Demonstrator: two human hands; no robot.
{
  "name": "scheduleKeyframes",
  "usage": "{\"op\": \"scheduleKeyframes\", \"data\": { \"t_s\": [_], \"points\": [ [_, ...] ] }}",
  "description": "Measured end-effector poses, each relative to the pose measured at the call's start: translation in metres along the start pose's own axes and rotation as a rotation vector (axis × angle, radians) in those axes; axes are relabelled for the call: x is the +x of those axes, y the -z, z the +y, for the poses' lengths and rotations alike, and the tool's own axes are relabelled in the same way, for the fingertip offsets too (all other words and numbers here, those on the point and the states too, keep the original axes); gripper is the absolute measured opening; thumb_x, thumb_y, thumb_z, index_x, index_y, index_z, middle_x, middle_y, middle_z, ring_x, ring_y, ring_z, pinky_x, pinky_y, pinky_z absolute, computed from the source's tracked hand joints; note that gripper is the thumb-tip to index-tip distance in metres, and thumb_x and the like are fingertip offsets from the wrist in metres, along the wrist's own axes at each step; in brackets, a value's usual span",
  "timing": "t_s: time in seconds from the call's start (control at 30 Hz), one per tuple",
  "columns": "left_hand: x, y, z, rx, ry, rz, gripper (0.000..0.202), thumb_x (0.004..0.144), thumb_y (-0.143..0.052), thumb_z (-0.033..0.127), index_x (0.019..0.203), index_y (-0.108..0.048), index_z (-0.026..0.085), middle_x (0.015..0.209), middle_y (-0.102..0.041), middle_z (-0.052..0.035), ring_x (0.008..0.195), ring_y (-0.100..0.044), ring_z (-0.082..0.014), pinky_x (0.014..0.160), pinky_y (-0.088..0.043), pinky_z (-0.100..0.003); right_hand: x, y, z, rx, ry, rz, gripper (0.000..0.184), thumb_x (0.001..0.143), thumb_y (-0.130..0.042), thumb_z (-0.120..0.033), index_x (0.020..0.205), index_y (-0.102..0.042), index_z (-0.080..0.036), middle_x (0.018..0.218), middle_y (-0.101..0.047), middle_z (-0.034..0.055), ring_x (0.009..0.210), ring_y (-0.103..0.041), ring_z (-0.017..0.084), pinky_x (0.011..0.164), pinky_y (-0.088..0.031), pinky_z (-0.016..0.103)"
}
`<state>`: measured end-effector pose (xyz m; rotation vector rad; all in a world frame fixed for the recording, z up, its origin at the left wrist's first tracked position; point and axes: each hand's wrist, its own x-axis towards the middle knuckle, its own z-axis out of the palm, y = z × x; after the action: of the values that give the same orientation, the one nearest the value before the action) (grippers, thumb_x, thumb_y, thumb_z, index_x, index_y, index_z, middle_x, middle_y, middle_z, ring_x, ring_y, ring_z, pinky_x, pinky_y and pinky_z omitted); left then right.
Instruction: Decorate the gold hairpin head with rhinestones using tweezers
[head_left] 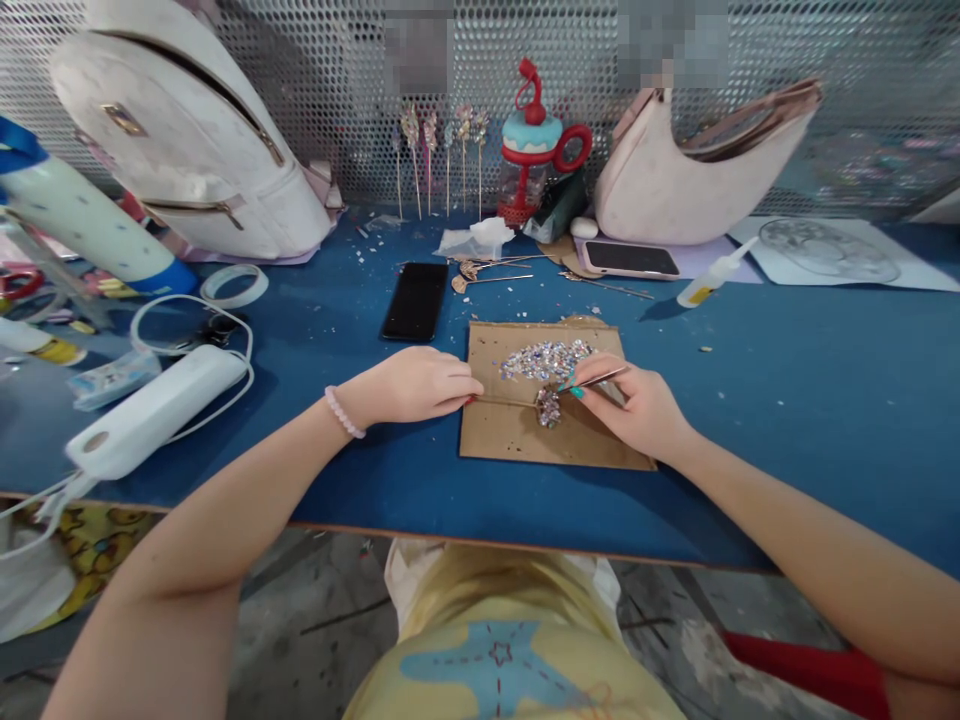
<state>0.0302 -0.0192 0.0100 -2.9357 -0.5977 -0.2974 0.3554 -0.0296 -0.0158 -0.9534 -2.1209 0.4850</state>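
Observation:
A piece of cardboard (495, 440) lies on the blue table, bearing a loose pile of shiny rhinestones (544, 358). Just below the pile is a rhinestone-covered ornament (548, 407) on a thin stick (510, 401). My left hand (424, 385) is closed on the stick's end at the cardboard's left edge. My right hand (634, 400) pinches a pair of tweezers (604, 377), their tips at the top of the ornament. Whether the tweezers hold a stone is too small to tell.
Behind the cardboard lie a black phone (415, 301), several sticks (499, 272) and a second phone (630, 259). A glue bottle (709, 282) stands at right. A white power strip (154, 410) with cables is at left. Bags (705, 190) and a red-lidded cup (531, 150) line the mesh wall.

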Motion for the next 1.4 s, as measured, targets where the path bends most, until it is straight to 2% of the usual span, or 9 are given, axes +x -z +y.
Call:
{"op": "scheduleKeyframes", "data": {
  "t_s": [0.97,1.17,1.4],
  "points": [
    [-0.0004,-0.001,-0.0002,-0.022,-0.001,0.02,0.025,0.105,-0.043,0.028,0.107,-0.066,0.018,0.085,-0.069,-0.004,0.077,-0.064,-0.0158,0.067,-0.044,-0.027,0.0049,0.0039,-0.0071,-0.019,0.067,0.001,0.007,0.09,-0.06,-0.026,0.093,-0.066,-0.026,0.096,-0.073,0.004,0.094,-0.072,0.021,0.086,-0.059,0.039],
    [0.0003,-0.001,-0.0002,-0.021,-0.007,0.02,0.024,0.104,-0.044,0.027,0.107,-0.066,0.017,0.086,-0.071,-0.0047,0.078,-0.065,-0.0165,0.066,-0.044,-0.028,0.005,0.0059,-0.0081,0.0,0.02,0.001,0.01,0.092,-0.057,-0.027,0.094,-0.067,-0.026,0.094,-0.075,0.0042,0.09,-0.073,0.021,0.08,-0.059,0.036],
    [0.0006,-0.0004,-0.0008,-0.016,-0.004,0.013,0.027,0.105,-0.042,0.028,0.108,-0.066,0.018,0.089,-0.074,-0.0039,0.077,-0.068,-0.0162,0.067,-0.045,-0.029,0.0047,0.0059,-0.0098,0.009,0.022,-0.014,0.014,0.093,-0.053,-0.023,0.097,-0.067,-0.024,0.081,-0.075,0.0019,0.083,-0.074,0.02,0.078,-0.06,0.036]
  ]
}}
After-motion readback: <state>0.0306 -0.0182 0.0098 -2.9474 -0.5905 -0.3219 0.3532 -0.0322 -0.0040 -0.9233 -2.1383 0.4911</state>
